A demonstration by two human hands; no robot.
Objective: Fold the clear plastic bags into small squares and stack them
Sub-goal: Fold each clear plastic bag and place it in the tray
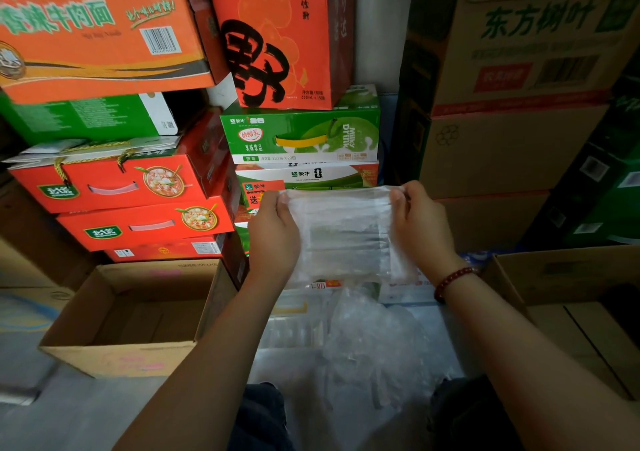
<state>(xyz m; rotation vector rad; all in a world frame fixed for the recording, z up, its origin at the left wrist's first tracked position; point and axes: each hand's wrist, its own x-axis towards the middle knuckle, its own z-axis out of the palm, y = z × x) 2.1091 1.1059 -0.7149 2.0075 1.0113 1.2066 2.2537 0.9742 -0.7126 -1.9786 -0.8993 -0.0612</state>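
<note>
Held up before stacked drink cartons (301, 138), a clear plastic bag (341, 235) pinched at its top corners in left hand (273, 235) and right hand (420, 222), above crumpled bags (374, 343) below.

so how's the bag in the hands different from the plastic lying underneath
The bag is held up in the air, gripped at its top corners by the left hand and the right hand; the plastic pile lies loose below them. The bag is stretched out into a flat, roughly rectangular sheet, while the pile is crumpled and shapeless. Both are clear plastic.
</note>
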